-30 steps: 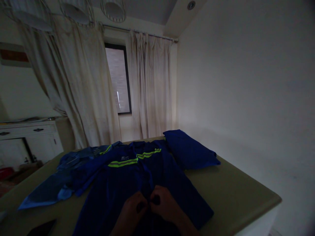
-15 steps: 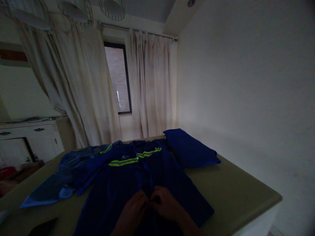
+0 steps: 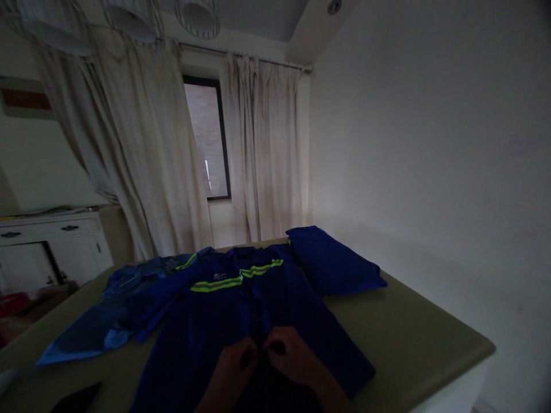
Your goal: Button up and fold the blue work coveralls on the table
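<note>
A dark blue work jacket (image 3: 215,321) with yellow-green and grey reflective stripes lies spread face up, its collar at the far side. My left hand (image 3: 235,364) and my right hand (image 3: 288,353) are side by side at its front opening, low in the view. Each has thumb and finger pinched together on the jacket's front edges, and the fingertips almost meet. The small part between the fingers is too dark to make out. Below the hands the jacket fades into shadow.
A folded blue garment (image 3: 331,261) lies at the back right of the table (image 3: 413,338). Left of the jacket is a clear plastic bag (image 3: 90,330) with blue cloth. A dark flat object (image 3: 77,398) lies at the near left. A wall (image 3: 430,172) runs along the right.
My left hand's fingers have curled into a rounder pinch, and my right hand's fingers have shifted slightly. The jacket lies as before.
</note>
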`<state>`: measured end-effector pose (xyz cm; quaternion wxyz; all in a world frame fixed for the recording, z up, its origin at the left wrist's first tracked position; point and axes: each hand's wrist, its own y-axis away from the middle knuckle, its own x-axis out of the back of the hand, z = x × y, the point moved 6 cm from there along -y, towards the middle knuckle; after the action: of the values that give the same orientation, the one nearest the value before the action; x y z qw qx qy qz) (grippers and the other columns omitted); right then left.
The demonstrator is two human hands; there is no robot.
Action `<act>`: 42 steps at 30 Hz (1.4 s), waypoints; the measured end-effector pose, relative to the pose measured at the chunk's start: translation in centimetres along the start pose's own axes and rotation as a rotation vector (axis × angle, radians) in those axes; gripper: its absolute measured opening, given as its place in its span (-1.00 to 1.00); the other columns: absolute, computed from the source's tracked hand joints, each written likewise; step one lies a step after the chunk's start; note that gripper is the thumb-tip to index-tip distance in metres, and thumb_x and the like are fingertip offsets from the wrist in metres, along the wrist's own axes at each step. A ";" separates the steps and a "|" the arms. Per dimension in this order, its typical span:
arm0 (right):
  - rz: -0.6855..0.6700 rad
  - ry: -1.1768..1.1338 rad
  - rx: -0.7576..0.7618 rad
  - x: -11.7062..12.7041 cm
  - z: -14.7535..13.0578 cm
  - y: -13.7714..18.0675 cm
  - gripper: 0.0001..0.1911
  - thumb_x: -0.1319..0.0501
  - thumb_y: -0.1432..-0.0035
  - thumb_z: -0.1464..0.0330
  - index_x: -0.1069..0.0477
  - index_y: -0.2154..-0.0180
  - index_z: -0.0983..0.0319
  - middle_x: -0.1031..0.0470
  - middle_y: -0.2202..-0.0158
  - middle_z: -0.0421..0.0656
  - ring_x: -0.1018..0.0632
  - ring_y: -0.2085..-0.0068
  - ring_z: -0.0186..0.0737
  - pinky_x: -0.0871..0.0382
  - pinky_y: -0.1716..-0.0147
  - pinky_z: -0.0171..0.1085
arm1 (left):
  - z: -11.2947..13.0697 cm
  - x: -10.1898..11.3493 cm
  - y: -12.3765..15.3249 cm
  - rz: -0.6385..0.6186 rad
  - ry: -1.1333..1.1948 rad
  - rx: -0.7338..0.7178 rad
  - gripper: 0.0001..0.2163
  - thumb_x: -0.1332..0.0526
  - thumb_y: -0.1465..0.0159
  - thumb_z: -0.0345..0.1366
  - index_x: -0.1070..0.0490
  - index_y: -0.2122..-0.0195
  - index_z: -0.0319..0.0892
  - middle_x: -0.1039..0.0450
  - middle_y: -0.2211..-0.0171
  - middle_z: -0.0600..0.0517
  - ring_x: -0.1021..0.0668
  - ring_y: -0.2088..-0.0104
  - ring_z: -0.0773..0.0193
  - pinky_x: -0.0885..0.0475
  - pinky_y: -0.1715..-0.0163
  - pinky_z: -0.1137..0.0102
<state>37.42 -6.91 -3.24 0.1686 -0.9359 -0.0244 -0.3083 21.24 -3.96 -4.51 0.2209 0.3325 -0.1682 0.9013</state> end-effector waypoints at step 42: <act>0.019 -0.095 -0.221 -0.9 0.5 -0.4 -0.86 -0.26 -0.17 0.42 -0.59 0.25 0.18 -0.59 0.20 -0.16 -0.55 0.10 -0.14 -0.34 0.09 -0.25 | 0.8 -0.3 0.5 0.111 -0.387 -0.127 -0.85 -0.15 -0.34 -0.35 -0.49 0.16 -0.05 -0.56 0.27 -0.01 -0.56 0.24 0.15 -0.33 0.21 0.34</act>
<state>36.91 -6.27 -4.05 0.0662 -0.9625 0.0106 -0.2630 21.63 -4.79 -4.26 0.1551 0.4751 -0.2818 0.8190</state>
